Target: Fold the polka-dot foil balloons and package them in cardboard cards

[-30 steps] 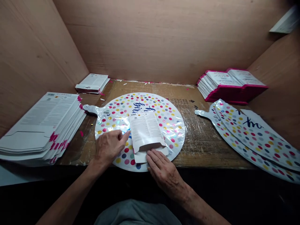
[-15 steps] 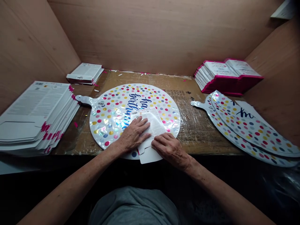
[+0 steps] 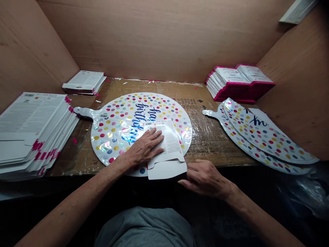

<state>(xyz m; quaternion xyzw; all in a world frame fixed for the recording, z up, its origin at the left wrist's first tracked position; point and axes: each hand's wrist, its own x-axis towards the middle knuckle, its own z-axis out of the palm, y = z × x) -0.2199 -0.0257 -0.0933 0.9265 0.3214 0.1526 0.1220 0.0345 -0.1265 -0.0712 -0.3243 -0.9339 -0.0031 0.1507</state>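
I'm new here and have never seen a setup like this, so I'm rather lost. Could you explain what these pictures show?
There is no machine: these are a person's two bare hands. Every picture comes from one camera worn on the head, looking forward and down.

On the brown worktop lies a flat, dotted balloon with "birthday" printed on it. A white packet rests on the balloon, its flap toward the person. The left hand lies spread on the packet. The right hand is curled by its lower right corner; whether it grips it, I cannot tell.

More dotted balloons lie at the right, with pink-edged packets behind them. Two paper stacks stand at the left, one large, one small.
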